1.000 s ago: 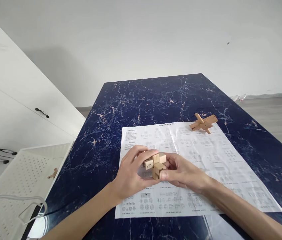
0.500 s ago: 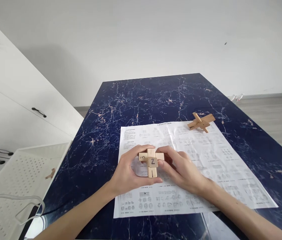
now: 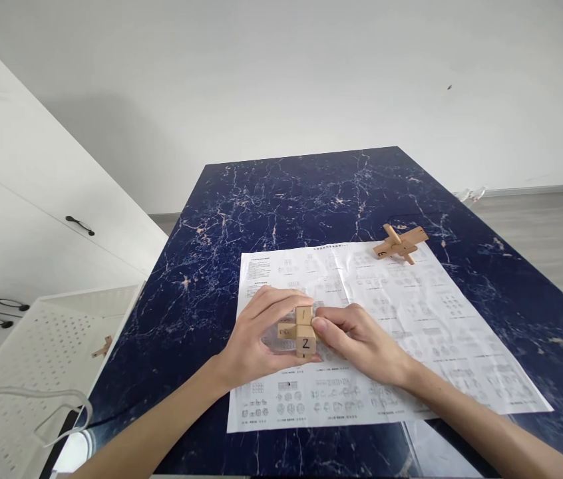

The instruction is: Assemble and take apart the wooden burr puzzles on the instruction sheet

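Note:
Above the printed sheet, both hands hold a small cross-shaped wooden interlocking puzzle (image 3: 304, 327) made of light blocks. Its faces bear handwritten numbers: a 2 faces me, a 1 is above it, and a partly turned 3 marks the left arm. My left hand (image 3: 260, 330) spans it from top to bottom, fingers on the upper end and thumb under the lower end. My right hand (image 3: 361, 339) pinches its right side between thumb and curled fingers, which cover that arm. Printed diagrams cover the white sheet (image 3: 401, 372) below.
Another wooden puzzle (image 3: 401, 244) rests at the sheet's far right corner. The dark blue marbled table (image 3: 281, 199) reaches toward the wall. On the left stand a white perforated basket (image 3: 26, 359) with a wooden piece (image 3: 102, 346) in it, a pale cable (image 3: 26, 394) and white cabinets (image 3: 36, 193).
The held puzzle has tilted, so its 2 face sits lower and the top block shows more. My right fingers have curled in closer around its right arm.

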The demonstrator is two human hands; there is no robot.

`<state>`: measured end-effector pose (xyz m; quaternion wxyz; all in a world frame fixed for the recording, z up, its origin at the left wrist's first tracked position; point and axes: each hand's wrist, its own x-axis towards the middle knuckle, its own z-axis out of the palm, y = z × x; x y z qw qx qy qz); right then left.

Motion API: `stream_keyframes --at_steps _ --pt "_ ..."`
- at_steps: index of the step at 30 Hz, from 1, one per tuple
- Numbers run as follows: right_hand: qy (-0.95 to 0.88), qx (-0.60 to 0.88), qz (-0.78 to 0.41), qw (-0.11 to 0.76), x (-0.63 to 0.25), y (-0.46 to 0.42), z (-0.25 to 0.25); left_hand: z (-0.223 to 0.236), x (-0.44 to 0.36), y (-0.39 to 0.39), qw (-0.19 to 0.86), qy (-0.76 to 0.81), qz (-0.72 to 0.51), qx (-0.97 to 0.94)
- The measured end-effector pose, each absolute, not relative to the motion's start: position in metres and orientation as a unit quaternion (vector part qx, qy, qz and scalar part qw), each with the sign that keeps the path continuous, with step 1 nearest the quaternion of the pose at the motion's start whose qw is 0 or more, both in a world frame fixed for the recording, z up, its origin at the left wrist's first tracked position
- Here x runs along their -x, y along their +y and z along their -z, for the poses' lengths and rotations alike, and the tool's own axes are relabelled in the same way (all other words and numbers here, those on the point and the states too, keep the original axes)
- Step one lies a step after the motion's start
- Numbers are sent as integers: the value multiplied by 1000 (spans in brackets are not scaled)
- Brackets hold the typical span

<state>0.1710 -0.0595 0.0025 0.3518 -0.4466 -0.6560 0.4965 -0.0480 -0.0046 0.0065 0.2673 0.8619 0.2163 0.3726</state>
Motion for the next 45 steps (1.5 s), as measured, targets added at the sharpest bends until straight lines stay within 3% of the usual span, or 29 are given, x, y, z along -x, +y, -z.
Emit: stream_keyframes --at_steps 4,9,14,20,27,37,45 --pt "-561 440 -576 400 -172 -56 -5 -4 46 -3 319 275 -355 -834" --pt "-311 395 -686 526 -182 -43 -7 -4 46 0 357 376 -349 -781" --pt "-168 338 -695 612 -197 -31 -2 -9 44 -2 383 425 -318 -756" --pt "-152 310 -667 660 -201 -30 8 -7 44 -1 398 427 -301 -754" --pt "-82 306 -678 663 -190 -33 -3 -9 42 1 399 429 -289 -757" --pt "-175 321 -705 608 -185 -35 -6 -8 42 2 380 408 -263 -787" --pt "-100 336 -648 676 -192 -28 -4 -8 45 3 388 401 -258 -789"
